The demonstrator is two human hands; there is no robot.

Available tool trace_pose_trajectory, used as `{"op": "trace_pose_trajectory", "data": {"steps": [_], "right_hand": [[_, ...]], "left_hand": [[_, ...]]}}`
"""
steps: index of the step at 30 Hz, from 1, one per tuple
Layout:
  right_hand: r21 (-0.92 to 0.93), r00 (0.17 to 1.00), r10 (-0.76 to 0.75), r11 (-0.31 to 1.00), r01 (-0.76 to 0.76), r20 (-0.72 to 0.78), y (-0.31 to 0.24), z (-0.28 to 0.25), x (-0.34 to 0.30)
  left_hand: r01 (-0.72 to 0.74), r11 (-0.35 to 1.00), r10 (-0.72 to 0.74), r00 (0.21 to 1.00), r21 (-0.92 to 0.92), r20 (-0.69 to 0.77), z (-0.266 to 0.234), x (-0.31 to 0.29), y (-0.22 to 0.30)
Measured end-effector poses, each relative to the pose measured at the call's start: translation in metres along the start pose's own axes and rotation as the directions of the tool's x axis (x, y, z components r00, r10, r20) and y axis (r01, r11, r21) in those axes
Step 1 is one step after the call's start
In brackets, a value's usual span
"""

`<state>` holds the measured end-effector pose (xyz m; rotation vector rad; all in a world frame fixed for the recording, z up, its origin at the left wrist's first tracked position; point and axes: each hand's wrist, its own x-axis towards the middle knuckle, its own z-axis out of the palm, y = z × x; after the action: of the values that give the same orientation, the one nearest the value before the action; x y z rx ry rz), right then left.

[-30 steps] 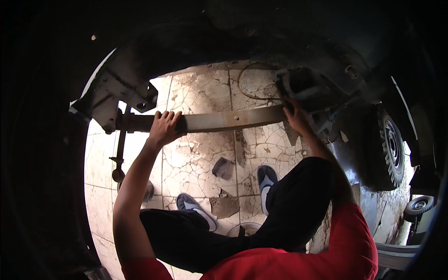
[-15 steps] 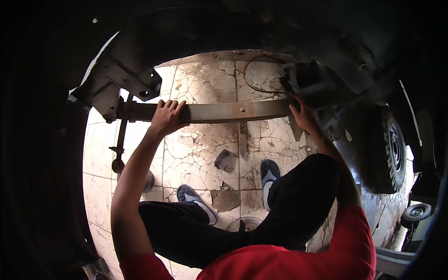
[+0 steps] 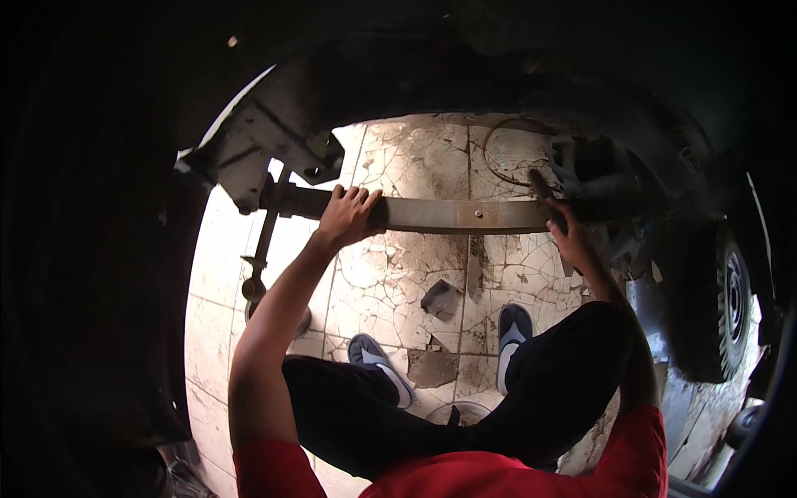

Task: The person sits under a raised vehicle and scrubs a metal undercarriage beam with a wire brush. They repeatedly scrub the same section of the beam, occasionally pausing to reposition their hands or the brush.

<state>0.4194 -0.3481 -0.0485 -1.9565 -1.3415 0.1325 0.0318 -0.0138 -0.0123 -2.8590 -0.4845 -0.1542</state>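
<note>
A long, slightly curved metal leaf spring (image 3: 419, 213) runs across under the vehicle, with a small round bolt or pin head near its middle. My left hand (image 3: 349, 217) rests over its left part, fingers curled across the top edge. At its right part my right hand (image 3: 574, 241) is closed around a dark, narrow, bar-shaped tool (image 3: 542, 187), which tilts across the spring; its exact kind is too dark to tell. A bracket (image 3: 278, 137) of the vehicle frame stands above the spring's left end, and a rod (image 3: 266, 236) hangs down there.
Dark vehicle bodywork surrounds me. A wheel with a treaded tyre (image 3: 733, 299) stands at the right. On the cracked tile floor (image 3: 390, 274) lie a dark flat scrap (image 3: 442, 300) and a thin looped cable (image 3: 490, 158). My feet in sandals (image 3: 378, 365) are below.
The whole view has shifted, so the scene sits further right and slightly lower. My left hand stays on the spring; the tool in my right hand shows more clearly across it.
</note>
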Motion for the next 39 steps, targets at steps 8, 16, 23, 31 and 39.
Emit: {"op": "trace_pose_trajectory", "data": {"steps": [8,16,23,31,39], "right_hand": [[-0.041,0.996,0.035,0.998,-0.038,-0.083,0.03,-0.056,-0.021],[0.046,0.969,0.22,0.973,-0.226,0.116,-0.019,-0.018,-0.015],[-0.123,0.991,0.112,0.985,-0.122,-0.079,0.041,-0.044,-0.02],[0.032,0.988,0.091,0.995,-0.096,0.128,-0.008,-0.03,-0.03],[0.048,0.983,0.184,0.982,-0.183,-0.019,0.009,-0.022,-0.022]], "left_hand": [[-0.032,0.999,0.032,0.999,0.004,0.035,-0.002,0.004,-0.001],[0.012,1.0,-0.014,0.996,0.021,0.087,0.0,-0.005,-0.006],[-0.017,1.0,0.017,1.0,0.01,0.018,-0.005,0.008,0.004],[0.02,1.0,-0.02,0.998,0.001,0.055,0.0,-0.018,-0.003],[-0.024,1.0,0.024,1.0,-0.004,-0.009,0.001,0.003,0.002]]}}
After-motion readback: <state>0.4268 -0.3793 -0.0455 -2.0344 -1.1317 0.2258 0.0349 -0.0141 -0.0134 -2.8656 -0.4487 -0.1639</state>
